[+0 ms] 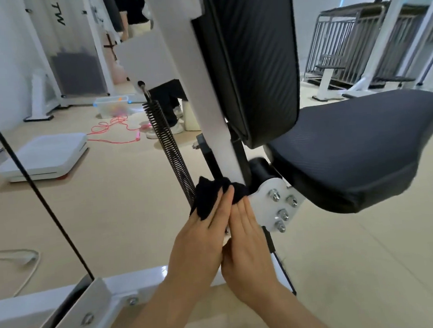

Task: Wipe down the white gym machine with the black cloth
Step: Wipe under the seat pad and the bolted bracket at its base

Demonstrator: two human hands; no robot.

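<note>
The white gym machine's upright post [200, 93] runs down the middle of the view, with a black back pad and black seat [358, 148] on its right. A black cloth [210, 197] is bunched against the bottom of that post, just left of a white bracket with several bolts [277, 205]. My left hand [202, 239] lies on the cloth with straight fingers pressing it to the post. My right hand [246, 241] is beside it, its straight fingers also touching the cloth's right part.
A coiled black spring [168, 146] stands just left of the cloth. A black cable [32, 184] slants down to the white base frame [73, 296]. On the beige floor lie a white platform [46, 157], a pink rope and a white cord. A person's legs show behind the post.
</note>
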